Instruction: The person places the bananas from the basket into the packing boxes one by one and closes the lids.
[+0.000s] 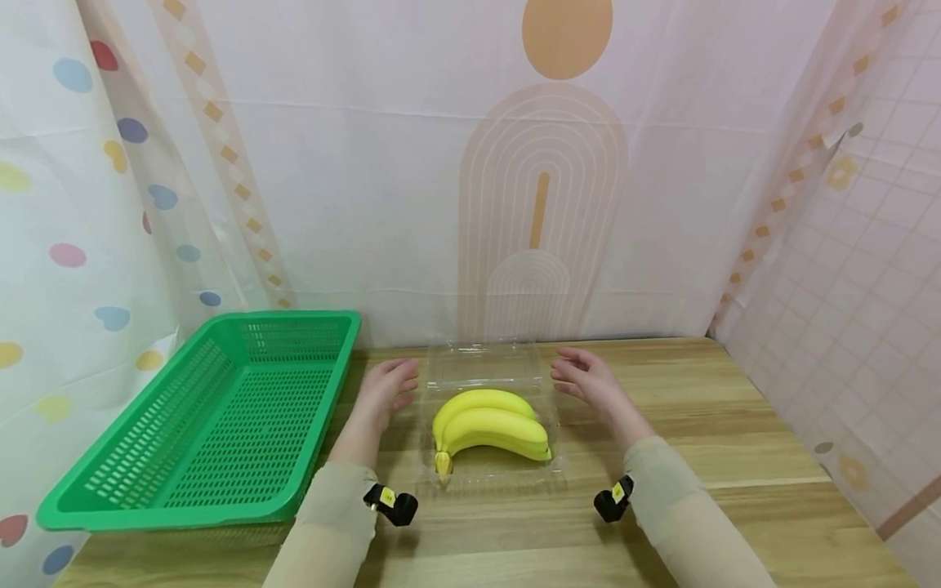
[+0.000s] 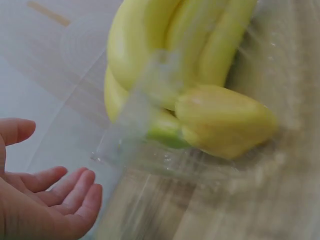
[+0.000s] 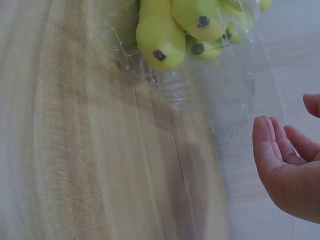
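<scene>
A bunch of yellow bananas [image 1: 488,426] lies in a clear plastic clamshell box [image 1: 488,482] on the wooden table, its stem toward the front left. The box's transparent lid [image 1: 481,365] is raised behind the fruit. My left hand [image 1: 387,385] hovers beside the lid's left side, fingers loosely bent and holding nothing. On the opposite side my right hand [image 1: 588,381] is held with its palm facing inward, also holding nothing. In the left wrist view the thick stem [image 2: 225,120] shows close up; the dark banana tips [image 3: 160,55] appear in the right wrist view.
A large green plastic basket [image 1: 340,384] with slotted walls stands on the left of the table. A patterned curtain [image 1: 382,204] hangs along the table's back edge, with more printed cloth at both sides. Wood-grain tabletop [image 1: 706,433] extends to the right.
</scene>
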Available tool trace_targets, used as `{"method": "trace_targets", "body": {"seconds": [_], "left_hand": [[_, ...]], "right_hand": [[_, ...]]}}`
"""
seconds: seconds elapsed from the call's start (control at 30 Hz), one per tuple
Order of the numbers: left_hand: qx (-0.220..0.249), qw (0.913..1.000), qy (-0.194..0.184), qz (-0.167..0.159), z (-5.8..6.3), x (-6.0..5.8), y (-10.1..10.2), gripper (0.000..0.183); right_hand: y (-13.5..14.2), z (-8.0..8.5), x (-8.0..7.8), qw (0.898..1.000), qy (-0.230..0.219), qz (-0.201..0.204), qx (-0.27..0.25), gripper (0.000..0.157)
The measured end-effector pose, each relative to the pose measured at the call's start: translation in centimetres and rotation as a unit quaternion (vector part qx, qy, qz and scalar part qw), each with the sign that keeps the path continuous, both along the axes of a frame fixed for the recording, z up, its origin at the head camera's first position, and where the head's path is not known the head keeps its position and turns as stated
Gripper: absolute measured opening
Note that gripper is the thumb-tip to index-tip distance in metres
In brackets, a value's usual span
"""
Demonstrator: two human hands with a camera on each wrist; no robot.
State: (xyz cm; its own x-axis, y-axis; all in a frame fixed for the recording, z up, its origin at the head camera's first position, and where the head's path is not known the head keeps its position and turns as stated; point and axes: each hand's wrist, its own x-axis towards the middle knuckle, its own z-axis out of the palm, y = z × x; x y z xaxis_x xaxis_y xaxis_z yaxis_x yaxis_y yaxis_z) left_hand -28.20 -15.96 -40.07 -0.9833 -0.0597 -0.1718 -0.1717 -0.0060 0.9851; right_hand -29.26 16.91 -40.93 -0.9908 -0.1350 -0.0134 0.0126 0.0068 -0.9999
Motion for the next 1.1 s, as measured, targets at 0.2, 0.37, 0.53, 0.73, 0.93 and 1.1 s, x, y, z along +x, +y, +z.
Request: {"method": "trace_targets", "body": {"seconds": [0.2,0.37,0.53,0.73,0.93,1.1], "left_hand": [[0.013,0.9982,-0.055,-0.021,0.1,-1.2,-0.3,0.064],[0.013,0.9969,-0.074,-0.024,-0.2,-1.9,-0.5,0.066],[0.020,0.9959,-0.084,-0.027,-0.5,-2.3,-0.7,0.068],[0.041,0.9938,-0.095,-0.041,-0.6,-2.9,-0.8,0.071],[0.076,0.9908,-0.110,-0.025,-1.0,-3.3,-0.8,0.066],[0.127,0.9855,-0.113,0.000,-1.2,-3.6,-0.7,0.041]], "right_hand": [[-0.4,-0.1,-0.6,1.000,-0.016,0.003,-0.003,0.053],[-0.5,-0.4,-1.2,1.000,-0.027,-0.001,-0.003,0.053],[-0.6,-0.7,-1.7,0.999,-0.046,-0.003,0.007,0.054],[-0.7,-0.9,-2.2,0.998,-0.066,0.004,-0.005,0.055],[-0.9,-1.5,-2.7,0.997,-0.076,0.023,-0.021,0.056],[-1.1,-1.2,-2.6,0.996,-0.077,0.022,-0.029,0.057]]}}
